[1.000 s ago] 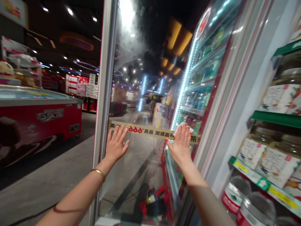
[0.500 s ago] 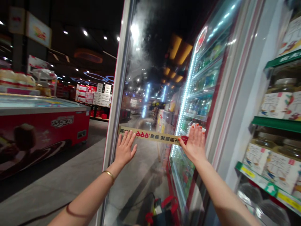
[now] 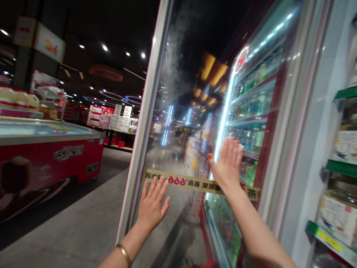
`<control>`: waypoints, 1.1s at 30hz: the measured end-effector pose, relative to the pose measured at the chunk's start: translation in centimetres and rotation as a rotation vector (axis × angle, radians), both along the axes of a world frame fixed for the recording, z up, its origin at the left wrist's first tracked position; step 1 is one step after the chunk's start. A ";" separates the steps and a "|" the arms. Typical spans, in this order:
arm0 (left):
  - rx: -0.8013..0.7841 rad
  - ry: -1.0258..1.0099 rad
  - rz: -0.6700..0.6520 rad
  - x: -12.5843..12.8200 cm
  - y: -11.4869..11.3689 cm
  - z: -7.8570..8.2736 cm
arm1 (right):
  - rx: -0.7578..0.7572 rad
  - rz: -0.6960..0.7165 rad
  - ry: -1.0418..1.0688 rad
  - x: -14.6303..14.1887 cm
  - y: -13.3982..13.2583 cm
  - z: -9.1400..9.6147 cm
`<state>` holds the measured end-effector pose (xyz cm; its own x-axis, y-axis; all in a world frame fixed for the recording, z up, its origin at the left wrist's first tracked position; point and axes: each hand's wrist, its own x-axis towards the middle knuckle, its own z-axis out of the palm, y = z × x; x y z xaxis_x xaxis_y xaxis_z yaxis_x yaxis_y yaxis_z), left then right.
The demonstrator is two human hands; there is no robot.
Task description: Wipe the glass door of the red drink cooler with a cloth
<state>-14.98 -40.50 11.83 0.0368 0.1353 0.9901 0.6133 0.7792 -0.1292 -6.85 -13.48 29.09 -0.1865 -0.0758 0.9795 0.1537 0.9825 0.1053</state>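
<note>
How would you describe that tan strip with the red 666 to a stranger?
Right of the red chest freezer, find the tall glass door of the lit drinks cooler. A tan printed strip runs across the glass, behind the left hand and right hand. Its red 666 sets it apart.

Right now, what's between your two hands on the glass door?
In the head view, a gold printed strip with red 666 on it runs across the glass door, between the left hand and the right hand.
</note>
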 end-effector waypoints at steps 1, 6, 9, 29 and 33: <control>0.002 0.006 0.003 0.2 0.0 0.0 | 0.144 0.056 -0.047 -0.5 -2.1 0.1; 0.023 0.012 -0.009 0.7 0.0 0.0 | 0.825 0.283 -0.308 -0.5 -5.2 -0.1; 0.037 0.009 -0.035 0.8 0.2 0.1 | 0.425 0.103 -0.126 0.3 -1.5 4.7; 0.024 0.020 0.009 0.6 -0.6 10.1 | 0.198 -0.005 -0.053 0.9 -0.6 5.2; 0.037 0.006 -0.051 0.7 -0.8 9.7 | 0.479 0.079 -0.206 2.4 2.8 -1.3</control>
